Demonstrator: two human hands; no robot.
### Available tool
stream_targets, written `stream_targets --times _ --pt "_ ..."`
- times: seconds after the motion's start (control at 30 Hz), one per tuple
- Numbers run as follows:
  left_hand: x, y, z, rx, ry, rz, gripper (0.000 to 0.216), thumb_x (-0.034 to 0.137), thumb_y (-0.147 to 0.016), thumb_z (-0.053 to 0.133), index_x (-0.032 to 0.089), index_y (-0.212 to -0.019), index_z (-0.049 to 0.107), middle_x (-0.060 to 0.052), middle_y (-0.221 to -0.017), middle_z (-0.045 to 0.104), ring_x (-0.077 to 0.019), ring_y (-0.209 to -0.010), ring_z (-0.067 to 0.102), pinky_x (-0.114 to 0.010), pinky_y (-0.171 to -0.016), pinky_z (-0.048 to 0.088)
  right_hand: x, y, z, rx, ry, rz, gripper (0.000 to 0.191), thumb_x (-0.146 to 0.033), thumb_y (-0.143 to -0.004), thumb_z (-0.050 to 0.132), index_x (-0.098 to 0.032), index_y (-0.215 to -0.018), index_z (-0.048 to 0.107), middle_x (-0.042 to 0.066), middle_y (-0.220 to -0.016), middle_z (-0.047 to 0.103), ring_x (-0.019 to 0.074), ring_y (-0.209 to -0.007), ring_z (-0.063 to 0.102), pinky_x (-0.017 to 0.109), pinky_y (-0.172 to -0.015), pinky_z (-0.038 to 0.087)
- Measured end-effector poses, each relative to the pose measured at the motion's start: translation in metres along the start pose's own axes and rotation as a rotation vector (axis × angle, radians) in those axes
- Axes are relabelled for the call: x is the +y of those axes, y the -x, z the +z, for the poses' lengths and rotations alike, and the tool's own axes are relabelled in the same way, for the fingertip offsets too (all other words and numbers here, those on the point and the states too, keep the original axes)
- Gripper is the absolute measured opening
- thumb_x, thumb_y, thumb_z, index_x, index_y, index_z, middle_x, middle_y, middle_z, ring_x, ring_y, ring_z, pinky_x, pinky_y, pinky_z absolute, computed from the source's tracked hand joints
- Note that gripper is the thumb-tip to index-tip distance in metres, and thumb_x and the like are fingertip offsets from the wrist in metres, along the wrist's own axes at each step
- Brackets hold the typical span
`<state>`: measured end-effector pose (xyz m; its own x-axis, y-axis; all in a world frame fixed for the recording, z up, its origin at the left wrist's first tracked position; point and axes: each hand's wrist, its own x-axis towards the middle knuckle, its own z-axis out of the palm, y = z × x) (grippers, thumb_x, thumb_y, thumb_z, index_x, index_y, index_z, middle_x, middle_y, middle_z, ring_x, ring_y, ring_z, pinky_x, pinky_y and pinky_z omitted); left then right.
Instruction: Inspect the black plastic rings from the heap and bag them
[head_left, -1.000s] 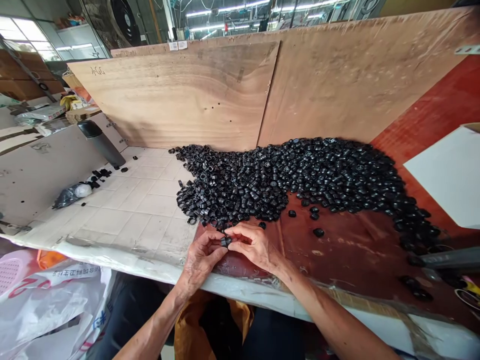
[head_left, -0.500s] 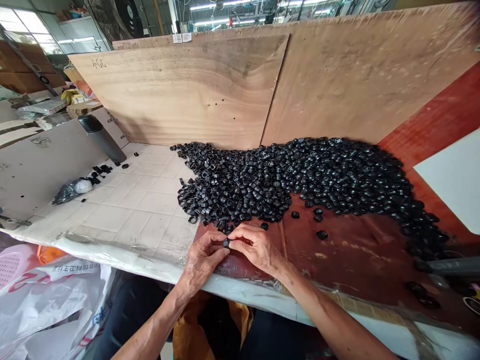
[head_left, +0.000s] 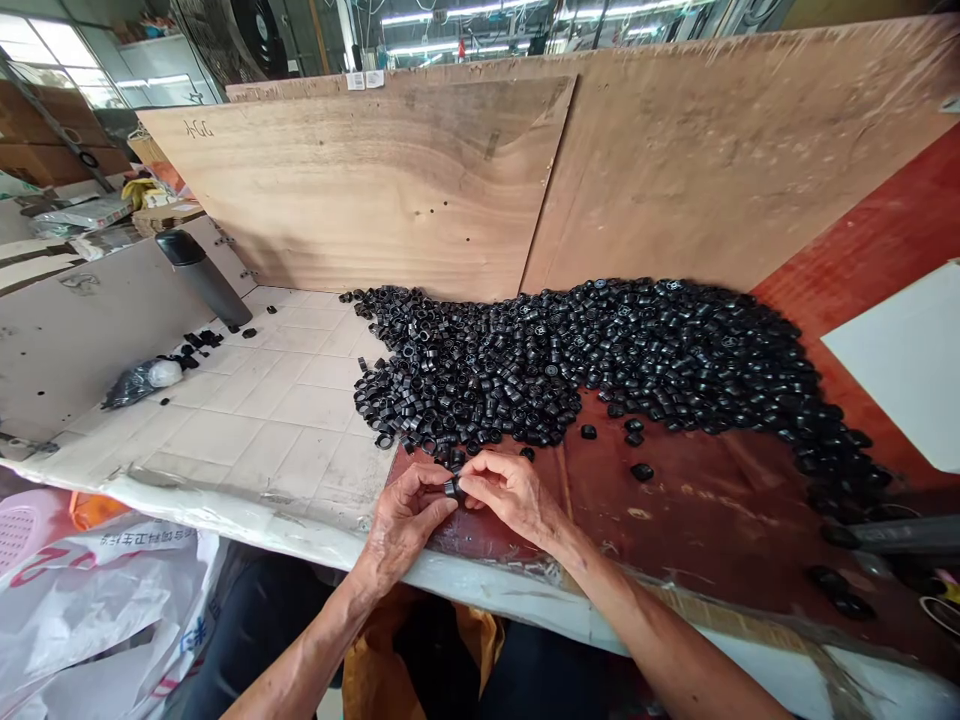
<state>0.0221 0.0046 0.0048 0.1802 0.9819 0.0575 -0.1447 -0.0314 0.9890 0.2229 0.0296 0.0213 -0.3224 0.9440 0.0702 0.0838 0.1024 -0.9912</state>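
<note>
Head view: your left hand (head_left: 401, 520) and your right hand (head_left: 510, 495) meet fingertip to fingertip just above the near edge of the table, and between them they pinch one small black plastic ring (head_left: 451, 488). Both hands are closed down to a fine pinch, thumb and forefinger of each pressed on the ring from opposite sides, with the other fingers curled loosely underneath. The ring sits over the dark red-brown tabletop (head_left: 712, 520), right beside the seam where that surface meets the pale sheet printed with square tiles (head_left: 255, 430). Just beyond your fingers begins the wide heap of matching black plastic rings and caps (head_left: 570, 365), which runs from the tile sheet across to the right and lies against the upright bare plywood boards (head_left: 375, 180) at the back. A few stray black caps (head_left: 641, 470) lie apart from the heap on the red-brown surface, to the right of your right hand. Well off to your left, a dark grey cylindrical flask (head_left: 202, 280) stands tilted at the far corner of the tile sheet, and nearer to you lies a clear plastic bag of dark parts (head_left: 139, 380). A flat white panel (head_left: 907, 360) leans at the right edge. Below the table edge on your left lie crumpled white plastic sacks with printed lettering (head_left: 90, 610).
</note>
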Motion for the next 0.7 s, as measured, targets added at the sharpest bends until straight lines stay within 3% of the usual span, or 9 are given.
stream_targets --times 0.13,0.33,0.53,0.7 --pt "-0.0014 -0.0006 0.0011 0.01 0.001 0.019 0.027 0.036 -0.084 0.085 0.02 -0.101 0.073 -0.004 -0.104 0.073 -0.0195 -0.096 0.072 -0.034 -0.091 0.062 0.0057 -0.0002 0.0007 -0.018 -0.033 0.057 0.021 -0.041 -0.093 0.071 -0.02 -0.092 0.075 0.003 -0.081 0.076 0.0196 -0.068 0.076 0.029 -0.065 0.061" --pt "-0.002 -0.0014 0.001 0.032 0.002 -0.006 0.024 0.034 -0.084 0.085 0.02 -0.099 0.074 -0.004 -0.101 0.075 -0.0183 -0.094 0.072 -0.032 -0.091 0.06 0.0035 0.0001 -0.0015 0.028 0.238 -0.186 0.009 -0.024 -0.09 0.071 -0.021 -0.096 0.077 0.005 -0.088 0.076 0.0199 -0.078 0.07 0.029 -0.071 0.056" --pt "-0.003 -0.0007 0.0016 0.044 -0.032 0.047 0.025 0.036 -0.083 0.085 0.02 -0.1 0.074 -0.004 -0.104 0.073 -0.0195 -0.096 0.071 -0.033 -0.089 0.061 0.0039 -0.0002 -0.0002 0.03 0.23 -0.154 0.007 -0.028 -0.092 0.074 -0.022 -0.092 0.076 0.003 -0.085 0.073 0.0186 -0.074 0.068 0.028 -0.066 0.054" --pt "-0.0037 -0.0018 0.0 0.041 -0.044 -0.041 0.028 0.036 -0.081 0.086 0.02 -0.1 0.073 -0.004 -0.099 0.075 -0.0193 -0.089 0.072 -0.033 -0.085 0.061 0.0012 -0.0028 0.0003 0.022 0.264 -0.376 0.005 -0.024 -0.096 0.07 -0.023 -0.096 0.074 0.007 -0.099 0.075 0.0221 -0.091 0.071 0.033 -0.081 0.056"
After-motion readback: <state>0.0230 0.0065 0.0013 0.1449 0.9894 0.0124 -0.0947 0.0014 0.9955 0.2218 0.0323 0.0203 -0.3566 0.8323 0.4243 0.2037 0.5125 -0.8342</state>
